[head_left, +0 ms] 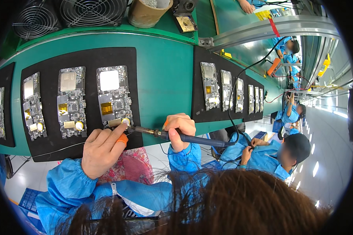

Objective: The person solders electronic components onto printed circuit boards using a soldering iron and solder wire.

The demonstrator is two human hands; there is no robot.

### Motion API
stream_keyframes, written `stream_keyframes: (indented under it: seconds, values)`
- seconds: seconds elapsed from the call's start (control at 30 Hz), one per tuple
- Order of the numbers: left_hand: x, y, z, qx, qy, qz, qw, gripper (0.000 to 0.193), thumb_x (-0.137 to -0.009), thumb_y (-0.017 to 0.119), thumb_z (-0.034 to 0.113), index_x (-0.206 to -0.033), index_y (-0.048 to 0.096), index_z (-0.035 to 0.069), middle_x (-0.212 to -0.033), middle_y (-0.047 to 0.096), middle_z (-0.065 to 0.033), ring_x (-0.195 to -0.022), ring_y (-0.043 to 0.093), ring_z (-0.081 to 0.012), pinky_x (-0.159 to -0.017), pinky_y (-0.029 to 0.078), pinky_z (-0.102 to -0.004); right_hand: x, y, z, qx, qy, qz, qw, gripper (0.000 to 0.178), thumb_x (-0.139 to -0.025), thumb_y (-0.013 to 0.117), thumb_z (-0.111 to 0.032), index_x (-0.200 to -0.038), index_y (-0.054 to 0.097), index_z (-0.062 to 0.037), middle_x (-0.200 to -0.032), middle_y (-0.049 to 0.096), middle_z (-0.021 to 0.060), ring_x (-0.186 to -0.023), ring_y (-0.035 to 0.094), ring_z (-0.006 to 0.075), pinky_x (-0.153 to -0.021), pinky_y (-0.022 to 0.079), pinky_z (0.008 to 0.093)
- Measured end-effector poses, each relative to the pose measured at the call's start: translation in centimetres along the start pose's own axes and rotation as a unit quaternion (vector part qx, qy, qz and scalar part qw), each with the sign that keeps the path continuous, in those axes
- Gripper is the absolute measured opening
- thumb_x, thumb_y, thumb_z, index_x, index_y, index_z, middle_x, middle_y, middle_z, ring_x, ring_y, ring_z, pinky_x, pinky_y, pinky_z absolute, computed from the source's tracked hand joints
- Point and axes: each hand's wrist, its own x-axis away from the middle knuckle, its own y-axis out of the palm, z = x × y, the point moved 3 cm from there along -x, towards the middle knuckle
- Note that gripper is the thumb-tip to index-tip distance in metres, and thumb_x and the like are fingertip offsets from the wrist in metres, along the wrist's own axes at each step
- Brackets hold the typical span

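My right hand (179, 131) is closed around the blue handle of a soldering iron (184, 138), its metal barrel pointing left to the lower edge of a circuit board (115, 95). An orange cover sits on one of its fingers. My left hand (102, 152) rests at the same board's lower end, one fingertip against the round coin-shaped part (125, 121). Another orange cover wraps a finger there. From its left side trails thin solder wire (62, 149), which the fingers pinch; the exact grip is hidden beneath them. The iron's tip is close to that hand's fingers.
Two similar boards (71, 102) (34, 105) lie left on the black mat (92, 58). More boards lie on a mat (198, 86) to the right. Fans (92, 11), a cardboard tube (149, 13) and an iron stand (184, 19) line the back. A black cable (232, 102) loops right. Co-workers sit beyond.
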Motion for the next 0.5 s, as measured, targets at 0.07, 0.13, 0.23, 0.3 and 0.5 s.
stream_keyframes:
  seconds: [0.07,0.13,0.23,0.3,0.5]
  values:
    - [0.09,0.22,-0.05,-0.022,0.018,-0.044,0.999,0.014,-0.071,0.064,0.008,-0.08,0.054,0.006,-0.124,0.058,-0.0112,-0.086,0.056,-0.0201,-0.073,0.044,-0.0343,0.0,-0.04,0.0,-0.003,-0.005,0.005,1.0,0.026,-0.081,0.056,-0.018,-0.063,0.05,-0.0001,-0.052,0.051,0.0079,-0.04,0.044,0.018,-0.04,0.033,0.0293]
    - [0.23,0.26,-0.13,-0.03,0.018,-0.04,0.999,0.014,-0.071,0.063,0.008,-0.081,0.054,0.006,-0.126,0.058,-0.0108,-0.087,0.055,-0.0192,-0.076,0.043,-0.0342,0.0,0.02,0.0,0.001,-0.007,0.001,1.0,0.027,-0.081,0.057,-0.018,-0.063,0.05,-0.0001,-0.051,0.051,0.0079,-0.04,0.044,0.0181,-0.04,0.033,0.0293]
    - [0.44,0.57,-0.15,-0.037,0.014,-0.045,0.998,0.014,-0.072,0.062,0.008,-0.082,0.053,0.007,-0.128,0.057,-0.0103,-0.088,0.054,-0.0181,-0.078,0.042,-0.0336,-0.01,0.07,-0.01,0.002,-0.008,0.0,1.0,0.028,-0.082,0.057,-0.019,-0.063,0.05,-0.0002,-0.051,0.051,0.0079,-0.04,0.044,0.0183,-0.04,0.033,0.0294]
    - [0.52,0.66,-0.05,-0.038,0.013,-0.04,0.998,0.013,-0.072,0.062,0.008,-0.082,0.053,0.007,-0.128,0.057,-0.0103,-0.087,0.054,-0.0179,-0.078,0.042,-0.0333,-0.03,0.08,-0.01,0.004,-0.007,-0.001,1.0,0.028,-0.082,0.057,-0.02,-0.063,0.05,-0.0002,-0.051,0.051,0.0079,-0.04,0.044,0.0184,-0.04,0.033,0.0295]
    - [0.3,0.46,-0.1,-0.031,0.001,-0.045,0.998,0.014,-0.071,0.062,0.007,-0.081,0.053,0.007,-0.129,0.056,-0.0108,-0.085,0.053,-0.0182,-0.077,0.042,-0.0338,0.11,-0.37,-0.25,-0.001,0.0,0.026,1.0,0.03,-0.082,0.057,-0.022,-0.063,0.051,-0.0005,-0.05,0.051,0.0078,-0.04,0.044,0.0178,-0.04,0.032,0.0291]
